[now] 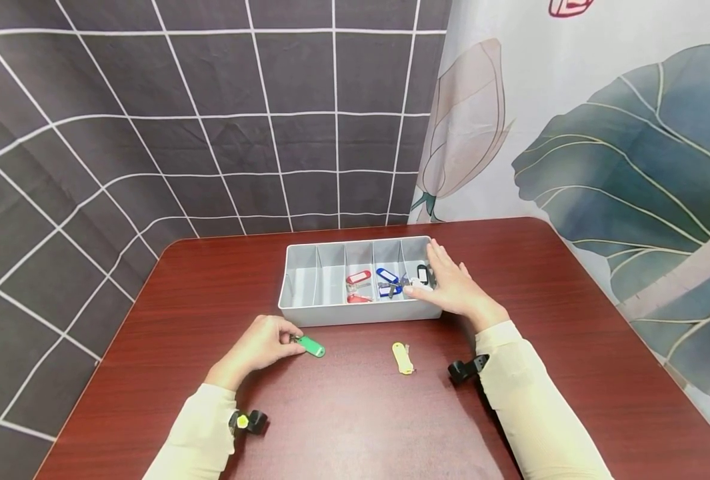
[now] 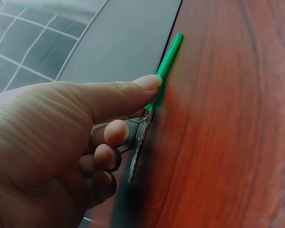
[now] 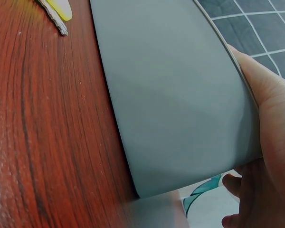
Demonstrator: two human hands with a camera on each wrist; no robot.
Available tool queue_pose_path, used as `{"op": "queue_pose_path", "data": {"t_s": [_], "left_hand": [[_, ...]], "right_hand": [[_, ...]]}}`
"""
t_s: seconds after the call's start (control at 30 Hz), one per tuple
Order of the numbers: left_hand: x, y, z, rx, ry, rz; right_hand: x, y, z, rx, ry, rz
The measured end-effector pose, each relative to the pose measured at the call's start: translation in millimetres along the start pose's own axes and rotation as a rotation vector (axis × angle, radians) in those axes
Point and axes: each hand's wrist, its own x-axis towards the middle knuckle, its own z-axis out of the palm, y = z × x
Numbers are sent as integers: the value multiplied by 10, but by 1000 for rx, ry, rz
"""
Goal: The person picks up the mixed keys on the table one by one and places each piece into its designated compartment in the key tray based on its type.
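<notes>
My left hand (image 1: 265,343) pinches a green key tag (image 1: 311,346) just off the table, in front of the tray's left end. In the left wrist view, the thumb presses on the green tag, and a metal key (image 2: 140,140) hangs from its ring. My right hand (image 1: 459,290) holds the right end of a grey compartment tray (image 1: 361,315), thumb over the rim and fingers along the outside. The tray's plain outer wall (image 3: 171,104) fills the right wrist view. A yellow key tag (image 1: 402,358) with a key lies on the table before the tray.
Inside the tray, red key tags (image 1: 359,277) lie in the middle compartment, blue key tags (image 1: 387,275) to their right, and a black key tag (image 1: 423,273) in the rightmost. The reddish-brown table (image 1: 211,287) ends at hanging curtains (image 1: 295,147).
</notes>
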Motion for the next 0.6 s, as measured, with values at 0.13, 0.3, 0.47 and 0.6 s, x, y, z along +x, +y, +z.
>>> {"op": "queue_pose_path", "data": {"t_s": [0.13, 0.3, 0.47, 0.6], "left_hand": [[-1, 28, 8, 17, -1, 2], [4, 85, 26, 42, -4, 21], [10, 143, 55, 64, -13, 55], [10, 186, 72, 81, -25, 81]], "right_hand": [[1, -2, 1, 0, -8, 4], [-6, -5, -3, 2, 0, -2], [-4, -2, -4, 3, 1, -6], [2, 4, 1, 6, 0, 1]]}}
